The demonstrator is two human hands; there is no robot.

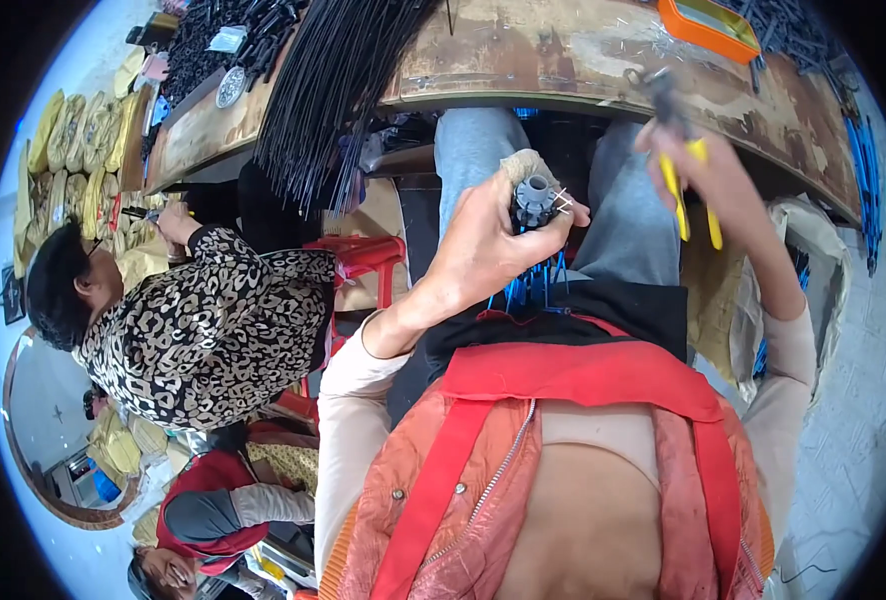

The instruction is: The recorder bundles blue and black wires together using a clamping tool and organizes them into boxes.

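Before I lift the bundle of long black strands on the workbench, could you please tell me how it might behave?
The bundle would probably flex, its strands being long and thin. It may splay, as the lower ends fan apart, and could slip off the workbench, since much of it overhangs.

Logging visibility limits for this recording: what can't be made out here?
Head view: the right hand and its yellow-handled pliers are motion-blurred, so the tool's tips are unclear.
Head view: the left hand hides whether the grey ridged piece joins the blue strands.
Head view: the upper ends of the black rods are cut off by the top edge.
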